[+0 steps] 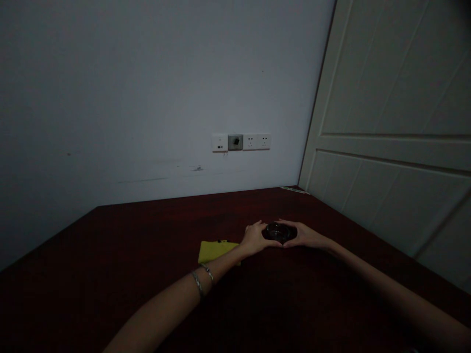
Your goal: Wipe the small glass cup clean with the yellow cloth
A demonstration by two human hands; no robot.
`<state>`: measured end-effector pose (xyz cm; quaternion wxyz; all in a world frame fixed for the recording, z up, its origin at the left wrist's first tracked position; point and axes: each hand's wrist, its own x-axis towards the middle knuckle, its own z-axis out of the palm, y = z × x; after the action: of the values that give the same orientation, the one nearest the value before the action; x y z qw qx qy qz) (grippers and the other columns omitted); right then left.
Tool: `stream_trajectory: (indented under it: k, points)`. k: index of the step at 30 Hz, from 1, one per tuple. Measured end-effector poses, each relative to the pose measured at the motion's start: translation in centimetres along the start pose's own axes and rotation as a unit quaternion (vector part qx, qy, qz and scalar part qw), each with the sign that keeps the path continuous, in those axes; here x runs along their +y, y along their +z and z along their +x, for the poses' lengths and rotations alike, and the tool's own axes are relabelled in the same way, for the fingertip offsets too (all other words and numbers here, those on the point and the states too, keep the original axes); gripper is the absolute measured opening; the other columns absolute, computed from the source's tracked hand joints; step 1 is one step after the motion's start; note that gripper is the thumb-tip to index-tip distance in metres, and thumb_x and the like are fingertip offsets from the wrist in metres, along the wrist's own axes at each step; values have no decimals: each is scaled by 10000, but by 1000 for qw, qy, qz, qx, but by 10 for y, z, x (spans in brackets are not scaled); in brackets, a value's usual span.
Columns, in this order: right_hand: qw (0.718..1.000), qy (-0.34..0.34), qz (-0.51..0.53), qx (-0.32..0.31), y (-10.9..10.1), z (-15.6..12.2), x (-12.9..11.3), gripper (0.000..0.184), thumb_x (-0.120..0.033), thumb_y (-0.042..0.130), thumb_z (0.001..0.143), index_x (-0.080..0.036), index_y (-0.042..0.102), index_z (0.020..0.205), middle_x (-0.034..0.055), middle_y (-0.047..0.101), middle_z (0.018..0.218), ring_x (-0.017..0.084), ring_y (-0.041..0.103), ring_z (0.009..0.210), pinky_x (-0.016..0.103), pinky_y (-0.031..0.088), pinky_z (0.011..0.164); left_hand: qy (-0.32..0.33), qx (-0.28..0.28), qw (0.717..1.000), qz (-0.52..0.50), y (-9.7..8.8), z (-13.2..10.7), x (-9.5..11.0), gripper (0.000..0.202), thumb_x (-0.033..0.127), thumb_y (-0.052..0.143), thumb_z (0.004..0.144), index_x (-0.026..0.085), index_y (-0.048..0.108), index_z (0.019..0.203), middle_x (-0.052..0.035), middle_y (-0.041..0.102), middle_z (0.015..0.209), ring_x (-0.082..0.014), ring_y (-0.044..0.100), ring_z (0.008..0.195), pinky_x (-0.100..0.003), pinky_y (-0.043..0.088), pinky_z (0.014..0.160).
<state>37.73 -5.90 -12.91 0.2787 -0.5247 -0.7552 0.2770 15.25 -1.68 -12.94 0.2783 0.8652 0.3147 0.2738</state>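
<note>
A small dark round object [277, 231], perhaps a glass dish, rests on the dark red table [147, 274]. My left hand [254, 237] cups its left side and my right hand [303, 234] cups its right side, with the fingers of both curled round it. Two thin bracelets [202, 278] circle my left wrist. A folded yellow cloth [215, 250] lies on the table just left of my left hand, partly behind my forearm. The dim light hides the finer details of the object.
A pale wall rises behind the table, carrying a row of sockets and a knob [241, 141]. A white panelled door [397, 147] stands along the table's right edge. The table's left edge runs diagonally toward the near left.
</note>
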Motion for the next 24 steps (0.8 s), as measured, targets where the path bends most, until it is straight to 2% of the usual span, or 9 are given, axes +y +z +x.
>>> stream_trajectory:
  k: [7, 15, 20, 24]
  points:
    - [1000, 5, -7, -2, 1, -1, -1, 891, -476, 772, 560, -175, 448, 1334, 135, 400, 1426, 285, 367, 1319, 448, 240, 1109, 8, 1, 1000, 10, 1, 0, -1, 677, 617, 711, 566, 195, 647, 1092, -113, 643, 1157, -311, 431, 1265, -440, 358, 1019]
    - [1000, 9, -5, 0, 2, -2, -3, 903, -477, 775, 545, -187, 448, 1336, 131, 414, 1418, 293, 412, 1289, 458, 255, 1101, 4, -3, 1000, 19, 2, -1, -1, 720, 616, 720, 552, 197, 626, 1130, -111, 632, 1177, -313, 427, 1265, -448, 342, 1028]
    - [1000, 9, -18, 4, 3, -2, 0, 918, -475, 775, 545, -152, 442, 1337, 148, 412, 1416, 291, 392, 1302, 441, 260, 1103, 8, -9, 1000, 25, 2, 0, -1, 701, 617, 720, 553, 194, 638, 1106, -110, 638, 1164, -319, 437, 1255, -446, 356, 1013]
    - [1000, 11, 2, -3, 4, -1, 1, 912, -470, 775, 543, -191, 433, 1341, 127, 449, 1394, 292, 433, 1273, 473, 269, 1096, 6, -12, 999, 44, 4, 1, -6, 735, 648, 695, 558, 201, 615, 1136, -108, 615, 1196, -322, 429, 1257, -456, 343, 1016]
